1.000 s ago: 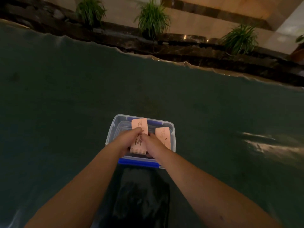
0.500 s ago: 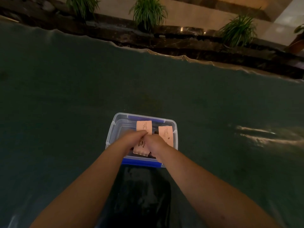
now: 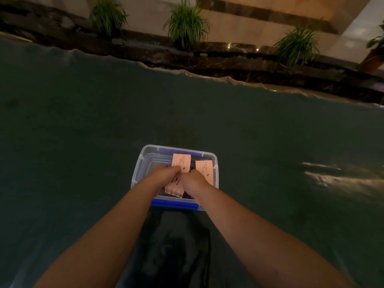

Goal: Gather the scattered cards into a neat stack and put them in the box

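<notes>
Since a second ago your hands are sinking deeper into the clear box [image 3: 138, 169]; your left hand [image 3: 164, 176] and right hand [image 3: 194, 180] are both pinching the pink card stack [image 3: 180, 171] over a second pile [image 3: 204, 170]. Be keeping the edges flush while lowering it flat. Dark print is showing, but I cannot read it.
</notes>
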The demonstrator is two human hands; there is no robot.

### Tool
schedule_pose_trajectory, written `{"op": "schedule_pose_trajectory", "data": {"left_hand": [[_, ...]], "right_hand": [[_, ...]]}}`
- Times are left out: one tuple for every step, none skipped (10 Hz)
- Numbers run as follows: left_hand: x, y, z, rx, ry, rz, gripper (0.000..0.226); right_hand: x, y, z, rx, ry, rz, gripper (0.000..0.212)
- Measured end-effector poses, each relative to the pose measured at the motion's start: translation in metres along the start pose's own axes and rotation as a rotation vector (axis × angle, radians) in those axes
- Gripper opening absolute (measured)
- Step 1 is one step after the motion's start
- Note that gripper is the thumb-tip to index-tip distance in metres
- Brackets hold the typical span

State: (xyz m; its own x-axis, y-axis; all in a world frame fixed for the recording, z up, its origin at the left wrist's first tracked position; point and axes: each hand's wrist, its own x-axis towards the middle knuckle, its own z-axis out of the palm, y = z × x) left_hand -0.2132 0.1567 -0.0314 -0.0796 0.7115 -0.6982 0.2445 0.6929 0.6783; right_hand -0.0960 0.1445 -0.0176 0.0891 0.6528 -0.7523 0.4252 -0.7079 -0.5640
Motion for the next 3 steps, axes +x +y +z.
{"op": "schedule_pose_trajectory", "data": {"left_hand": [[-0.015, 0.006, -0.004, 0.078, 0.050, 0.030, 0.033], [-0.049, 0.019, -0.012, 0.163, 0.119, 0.118, 0.013], [-0.079, 0.031, -0.009, 0.266, 0.166, 0.242, 0.015]], "right_hand": [[-0.017, -0.002, -0.011, -0.038, -0.038, -0.042, 0.028], [-0.050, -0.002, -0.043, -0.052, -0.093, -0.147, 0.027], [-0.076, 0.003, -0.074, -0.058, -0.098, -0.246, 0.017]]}}
